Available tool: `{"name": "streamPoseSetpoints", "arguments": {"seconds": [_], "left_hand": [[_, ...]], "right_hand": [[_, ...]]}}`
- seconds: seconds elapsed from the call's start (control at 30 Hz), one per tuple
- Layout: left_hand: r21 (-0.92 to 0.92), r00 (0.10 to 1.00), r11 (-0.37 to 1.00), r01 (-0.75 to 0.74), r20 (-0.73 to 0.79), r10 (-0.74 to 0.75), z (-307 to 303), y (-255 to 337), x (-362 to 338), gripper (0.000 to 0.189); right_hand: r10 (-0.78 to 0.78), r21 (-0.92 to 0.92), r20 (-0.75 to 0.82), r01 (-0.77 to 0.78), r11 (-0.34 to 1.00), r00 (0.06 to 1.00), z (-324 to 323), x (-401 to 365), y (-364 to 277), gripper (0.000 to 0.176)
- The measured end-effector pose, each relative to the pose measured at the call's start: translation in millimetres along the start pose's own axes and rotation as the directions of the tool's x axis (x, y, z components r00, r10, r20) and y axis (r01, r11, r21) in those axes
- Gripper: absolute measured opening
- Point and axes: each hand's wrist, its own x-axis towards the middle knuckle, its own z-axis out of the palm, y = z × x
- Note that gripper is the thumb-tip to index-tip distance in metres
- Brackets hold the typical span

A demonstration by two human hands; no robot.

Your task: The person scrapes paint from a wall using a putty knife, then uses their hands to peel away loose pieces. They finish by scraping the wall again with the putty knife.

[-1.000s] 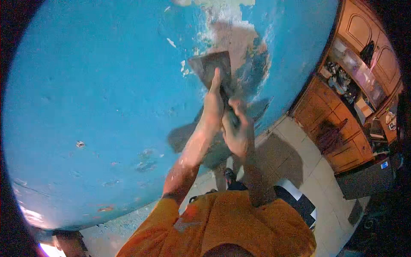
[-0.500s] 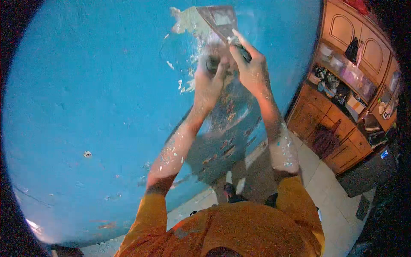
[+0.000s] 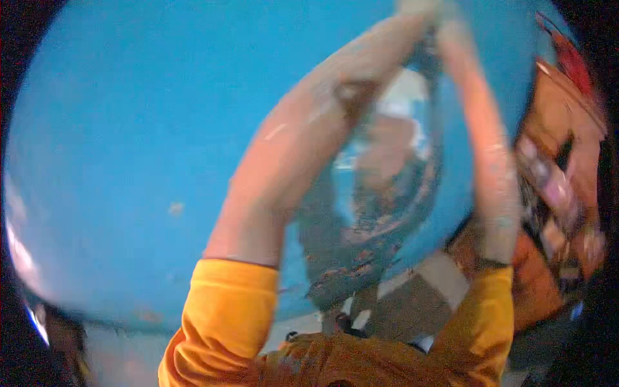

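Both my arms reach up to the top edge of the view, against a blue wall (image 3: 161, 129). My left hand (image 3: 418, 9) and my right hand (image 3: 452, 24) are close together there, smeared by motion and partly cut off. Their fingers cannot be made out, nor whether anything is in them. The scraper seen earlier does not show clearly. Below the hands, between the forearms, lies a rough patch (image 3: 387, 142) of pale and grey bare surface with flaked edges.
A wooden cabinet (image 3: 554, 97) with cluttered shelves stands to the right, blurred. Something red (image 3: 572, 64) lies at its top. Pale floor tiles (image 3: 445, 277) show below the wall, beside my orange shirt (image 3: 322, 358).
Both hands have moved up and to the right, from the patch to the top edge. The wide-bladed scraper in my right hand has gone from clear sight. The view has shifted and blurred.
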Motion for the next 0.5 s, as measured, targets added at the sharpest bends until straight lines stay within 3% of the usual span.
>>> {"name": "streamPoseSetpoints", "arguments": {"seconds": [0.03,0.13,0.2,0.5], "left_hand": [[0.117,0.996,0.990,-0.084,0.013,0.084,-1,-2,12,0.041],[0.446,0.962,0.858,-0.254,0.025,0.272,-30,-18,32,0.041],[0.563,0.939,0.763,-0.318,0.077,0.334,-43,-27,32,0.041],[0.659,0.764,0.418,-0.625,0.407,0.500,-51,-90,11,0.041]], "right_hand": [[0.003,0.180,-0.038,0.004,0.984,0.999,1,22,7,0.023],[-0.006,0.210,-0.036,0.013,0.978,0.999,-2,44,0,0.025],[0.016,0.247,-0.027,-0.009,0.969,1.000,-8,44,-5,0.027],[0.138,0.515,-0.138,-0.048,0.856,0.981,-2,22,-15,0.043]]}}
